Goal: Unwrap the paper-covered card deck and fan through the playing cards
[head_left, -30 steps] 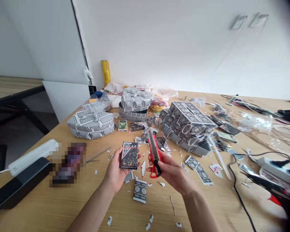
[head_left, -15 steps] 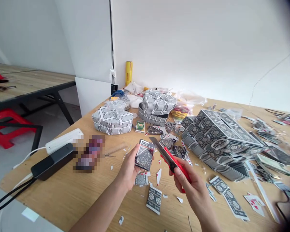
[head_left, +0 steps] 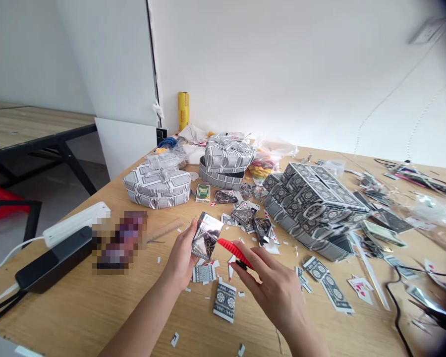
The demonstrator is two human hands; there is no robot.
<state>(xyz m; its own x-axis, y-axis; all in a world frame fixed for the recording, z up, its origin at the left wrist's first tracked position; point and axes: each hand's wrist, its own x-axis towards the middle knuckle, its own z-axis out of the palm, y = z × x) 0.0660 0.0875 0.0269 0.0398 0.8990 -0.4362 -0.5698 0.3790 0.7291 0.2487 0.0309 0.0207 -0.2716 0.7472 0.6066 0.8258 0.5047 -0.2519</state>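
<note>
My left hand [head_left: 182, 255] grips a dark pack of playing cards [head_left: 207, 237] with a swirl pattern, tilted up above the table. In my right hand [head_left: 275, 280] is a red utility knife [head_left: 233, 249], its front end close to the pack's right side. The blade does not show clearly from here. Beneath the hands lie a patterned card piece [head_left: 225, 301], cut card scraps [head_left: 204, 272] and small white bits of paper. Just beyond them are more dark card packs [head_left: 243, 215].
Boxes covered in folded cards stand behind: an oval one [head_left: 158, 186], a stacked one [head_left: 228, 156] and a large rectangular one [head_left: 319, 203]. A black power bank-like block [head_left: 55, 260] and white power strip [head_left: 76, 225] lie left. A clear ruler [head_left: 167, 229] is nearby.
My right hand has turned palm-down and brought the knife against or near the pack. The pack has tilted in my left hand. The view has swung slightly right.
</note>
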